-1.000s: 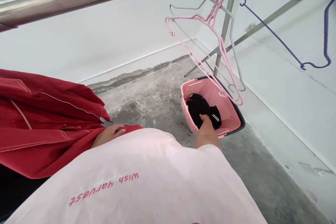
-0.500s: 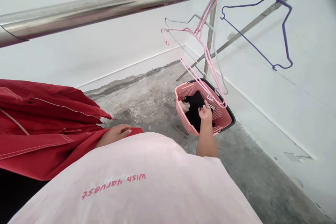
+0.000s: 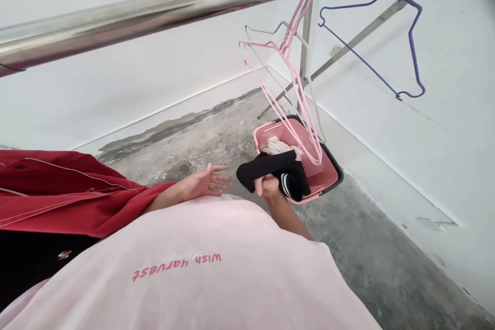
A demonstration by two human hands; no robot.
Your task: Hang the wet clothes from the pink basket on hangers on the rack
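My right hand is closed on a black garment with white stripes, bunched above the near side of a pink laundry basket. Part of that garment hangs at the basket's rim, and what kind of clothing it is cannot be made out. To its left, my left hand is open and empty, fingers stretched toward the black cloth without touching it. A red garment with white stitching lies against my left forearm and covers part of it. Pale cloth shows inside the basket.
A thick metal rail crosses the top. Several pink hangers hang from it above the basket, beside a grey hanger. A purple hanger hangs at the right, by a slanted metal bar. White walls meet the concrete floor.
My right hand has lifted the black garment out of the basket's middle and drawn it left toward me. My left hand has moved right and spread its fingers.
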